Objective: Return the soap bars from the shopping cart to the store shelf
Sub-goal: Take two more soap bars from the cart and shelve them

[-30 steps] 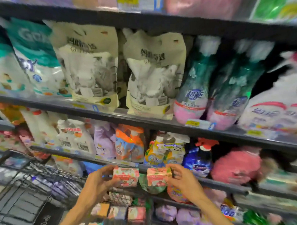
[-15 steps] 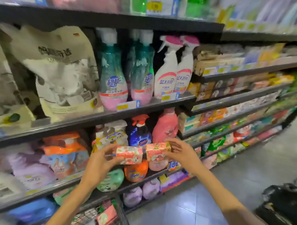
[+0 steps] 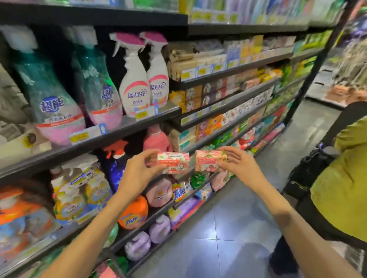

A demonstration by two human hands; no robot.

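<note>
My left hand (image 3: 138, 172) pinches a pink and white boxed soap bar (image 3: 174, 162) by its left end. My right hand (image 3: 239, 165) grips a second pink soap bar (image 3: 208, 163) by its right end. Both bars are held side by side at chest height, in front of the store shelf (image 3: 228, 90), whose right section holds rows of boxed soaps (image 3: 203, 93). Only a corner of the shopping cart (image 3: 109, 271) shows at the bottom edge.
Detergent bottles (image 3: 54, 105) and spray bottles (image 3: 136, 87) fill the left shelves, with Tide jugs (image 3: 133, 216) lower down. A person in a green top with a black bag (image 3: 343, 169) stands close on the right. A tiled aisle floor (image 3: 227, 234) runs ahead.
My view has swung right along the aisle, from the refill pouches to the boxed soap shelves. Both hands still hold the soap bars together, and the person on the right has come into view.
</note>
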